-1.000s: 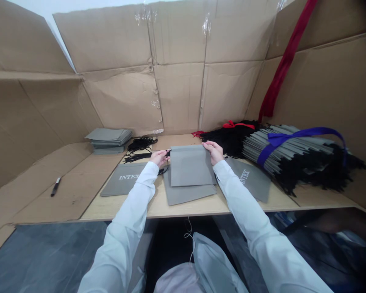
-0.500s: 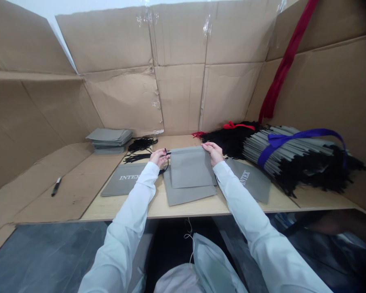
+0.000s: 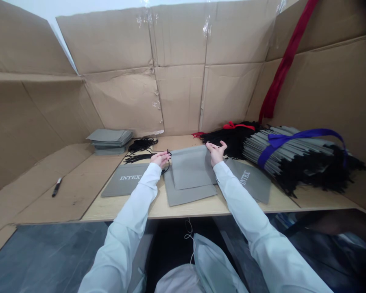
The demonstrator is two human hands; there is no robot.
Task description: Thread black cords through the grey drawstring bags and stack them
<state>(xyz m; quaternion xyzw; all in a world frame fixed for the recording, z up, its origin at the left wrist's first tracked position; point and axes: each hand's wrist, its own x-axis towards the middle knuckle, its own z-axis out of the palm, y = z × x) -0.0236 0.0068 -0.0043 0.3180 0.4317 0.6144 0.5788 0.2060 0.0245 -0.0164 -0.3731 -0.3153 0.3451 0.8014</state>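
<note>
Centrally, the grey pouch [image 3: 191,169] hung between the two hands, above the middle of the desk [image 3: 158,209], its lower edge nearer the front edge than its top. The left hand [image 3: 160,158] had its fingertips pressed together on a black cord [image 3: 168,166] at the pouch's upper left corner; a short dark end stood up there, too small to tell apart clearly. The right hand [image 3: 215,154] pinched the upper right corner, one finger lifted away from the cloth.

Half a second earlier that finger had lain closer in; since then the pouch had also tilted and shifted slightly rightward. The hold on the right seemed lighter now, while the cord at the left corner apparently called for the finer handling.

Beneath lay another grey pouch [image 3: 192,197], near the desk's front edge. Left of it rested a printed pouch [image 3: 118,185], and right of it a turned one [image 3: 258,185]. Loose cords [image 3: 142,143] and a grey stack [image 3: 110,140] sat toward the back left corner. Toward the back right stood a black bundle [image 3: 228,136] with a red ribbon, and just beside it a blue-tied bundle [image 3: 293,152].
</note>
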